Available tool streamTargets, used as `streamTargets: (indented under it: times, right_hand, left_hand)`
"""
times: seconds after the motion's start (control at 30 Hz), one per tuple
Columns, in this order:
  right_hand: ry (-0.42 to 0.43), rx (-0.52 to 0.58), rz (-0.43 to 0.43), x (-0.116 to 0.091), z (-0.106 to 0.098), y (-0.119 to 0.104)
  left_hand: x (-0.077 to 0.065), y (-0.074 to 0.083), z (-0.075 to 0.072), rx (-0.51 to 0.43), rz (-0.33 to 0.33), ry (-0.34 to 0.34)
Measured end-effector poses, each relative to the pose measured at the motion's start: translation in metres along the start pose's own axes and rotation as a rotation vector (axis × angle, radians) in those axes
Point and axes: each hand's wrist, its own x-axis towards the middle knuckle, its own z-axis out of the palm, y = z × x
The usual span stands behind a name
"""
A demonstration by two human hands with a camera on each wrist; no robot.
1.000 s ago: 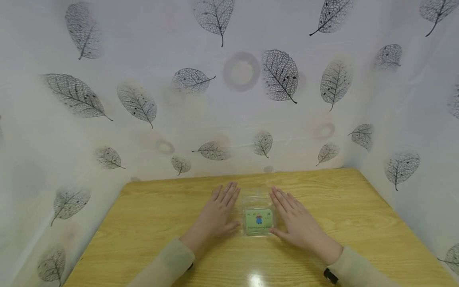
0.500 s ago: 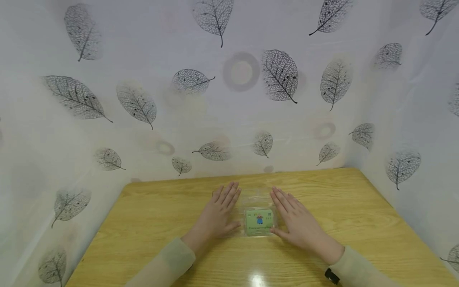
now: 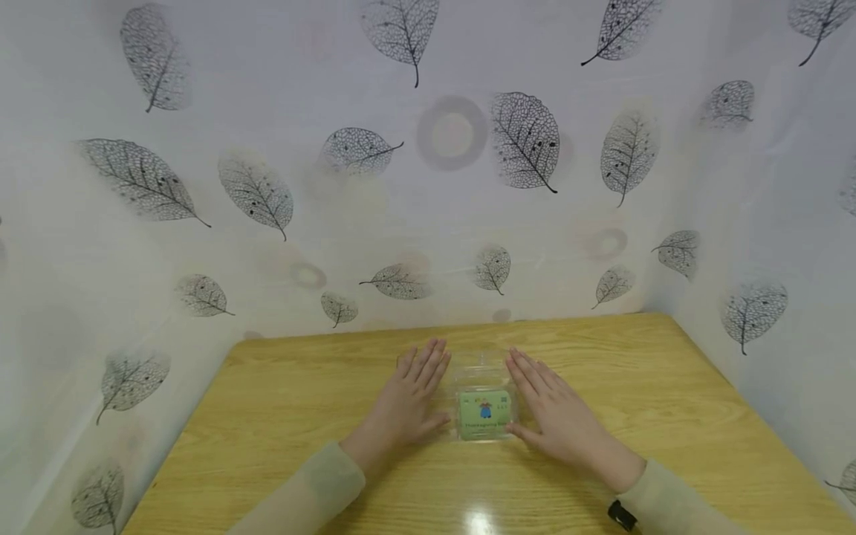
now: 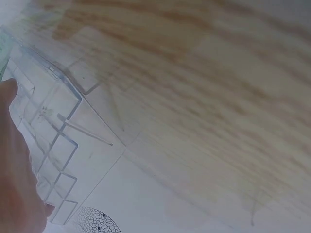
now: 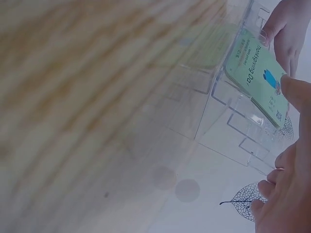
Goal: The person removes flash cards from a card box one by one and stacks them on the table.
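Observation:
A stack of pale green cards (image 3: pixel 484 429), printed "Thanksgiving Day" with a small blue figure, sits in the front of a clear plastic stepped card holder (image 3: pixel 478 370) on the table. My left hand (image 3: pixel 405 397) lies along the holder's left side, fingers straight and pointing forward, thumb toward its edge. Mirroring it, my right hand (image 3: pixel 553 412) lies along the right side, its thumb at the front right corner by the cards. In the right wrist view the holder's tiers (image 5: pixel 238 116) show behind the cards. Whether the left fingers touch the plastic I cannot tell.
The wooden table (image 3: pixel 281 416) stretches around both hands. Behind and at both sides hangs a pale curtain (image 3: pixel 294 96) with dark leaf prints. A black band (image 3: pixel 622 515) is at the right wrist.

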Motion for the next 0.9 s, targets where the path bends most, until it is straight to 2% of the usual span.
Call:
streamTargets:
  times: [0.13,0.33,0.6,0.9]
  right_hand:
    - [-0.004,0.069,0.025,0.001,-0.001,0.001]
    - [0.087,0.194,0.050,0.004,-0.001,0.006]
    - [0.114,0.408,0.207,0.003,0.002,0.012]
    - [0.192,0.625,0.280,0.003,0.003,0.012]
  left_hand:
    - [0.000,0.001,0.000,-0.009,-0.008,-0.011]
    - [0.000,0.001,-0.001,-0.014,-0.011,-0.019]
    - [0.000,0.002,0.000,0.034,-0.006,-0.016]
    - [0.000,0.002,0.003,0.027,-0.004,0.010]
